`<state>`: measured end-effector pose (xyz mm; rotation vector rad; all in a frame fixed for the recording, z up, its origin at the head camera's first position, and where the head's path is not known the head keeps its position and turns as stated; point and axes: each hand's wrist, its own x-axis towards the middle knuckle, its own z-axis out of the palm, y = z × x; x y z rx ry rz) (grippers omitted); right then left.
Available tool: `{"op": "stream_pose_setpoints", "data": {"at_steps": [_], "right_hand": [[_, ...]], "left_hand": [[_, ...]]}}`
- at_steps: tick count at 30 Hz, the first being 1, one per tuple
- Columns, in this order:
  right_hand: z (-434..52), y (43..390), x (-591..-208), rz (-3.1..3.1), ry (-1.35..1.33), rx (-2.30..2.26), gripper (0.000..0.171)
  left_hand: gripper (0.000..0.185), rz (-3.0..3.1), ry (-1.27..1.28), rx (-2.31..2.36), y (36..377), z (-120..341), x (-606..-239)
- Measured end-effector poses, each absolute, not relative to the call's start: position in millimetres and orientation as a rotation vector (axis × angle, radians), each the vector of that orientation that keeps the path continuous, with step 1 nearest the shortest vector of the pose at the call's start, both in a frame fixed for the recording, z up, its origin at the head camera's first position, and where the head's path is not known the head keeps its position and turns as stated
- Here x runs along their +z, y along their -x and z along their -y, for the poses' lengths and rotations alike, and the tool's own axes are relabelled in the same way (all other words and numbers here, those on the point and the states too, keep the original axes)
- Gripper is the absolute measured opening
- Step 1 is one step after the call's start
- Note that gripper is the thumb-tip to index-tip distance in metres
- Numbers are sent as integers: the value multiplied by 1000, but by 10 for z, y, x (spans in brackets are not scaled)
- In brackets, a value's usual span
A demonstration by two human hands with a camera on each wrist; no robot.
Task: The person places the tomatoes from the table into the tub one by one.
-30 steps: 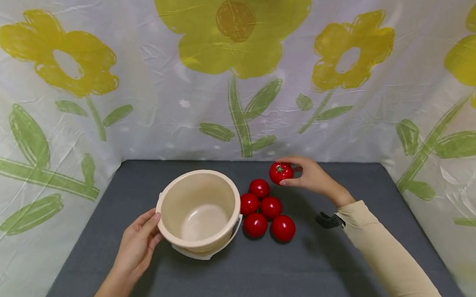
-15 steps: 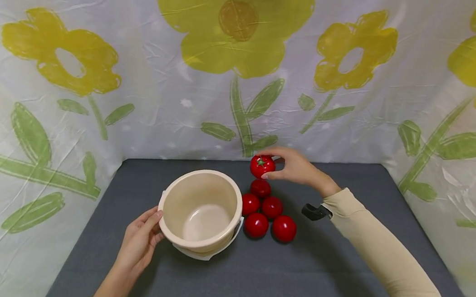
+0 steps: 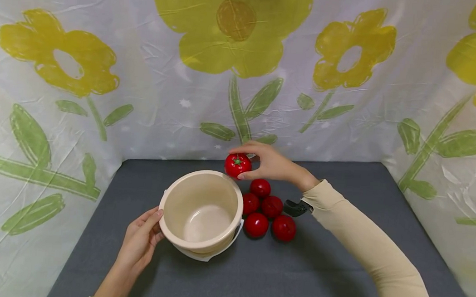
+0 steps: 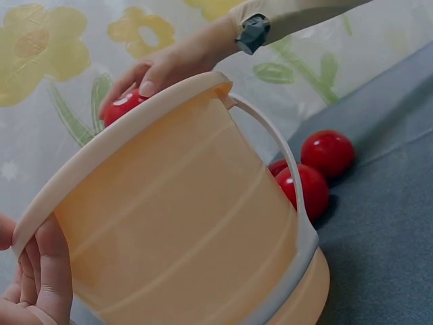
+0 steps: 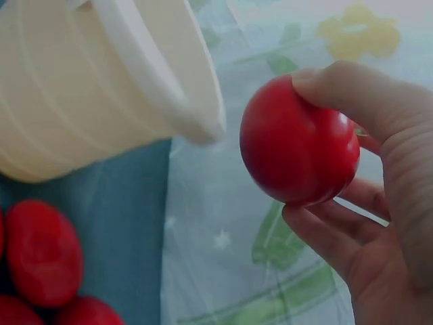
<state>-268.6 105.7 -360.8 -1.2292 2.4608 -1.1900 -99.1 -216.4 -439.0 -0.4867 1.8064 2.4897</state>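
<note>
Between thumb and fingers, my right hand (image 3: 271, 163) holds a glossy red tomato (image 3: 238, 166) with a green star-shaped top, raised just beyond the far right rim of a cream bucket (image 3: 189, 242). My left hand (image 3: 137, 247) grips the bucket's left rim, thumb on top and fingers beneath, as the left wrist view shows. The bucket's inside holds nothing visible. In the right wrist view the held tomato (image 5: 298, 145) is apart from the bucket rim. Several more red tomatoes (image 3: 256, 225) sit clustered against the bucket's right side.
A white bucket handle (image 4: 281, 142) hangs down on the right side. The dark grey cloth-covered table (image 3: 287, 278) spreads under everything. Behind it hangs a white curtain (image 3: 163, 94) printed with yellow flowers. My right forearm crosses over the right part of the table.
My right hand has carried the tomato leftward, from behind the cluster to the bucket's far rim. The left hand and bucket have stayed nearly still.
</note>
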Motion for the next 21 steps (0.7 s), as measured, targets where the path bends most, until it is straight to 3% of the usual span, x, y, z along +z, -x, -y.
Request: {"op": "stream_pose_setpoints", "data": {"at_steps": [21], "right_hand": [[-323, 2695, -3557, -2110, 1284, -1123, 58]], "left_hand": [[12, -1779, 453, 2517, 988, 2151, -4390]]}}
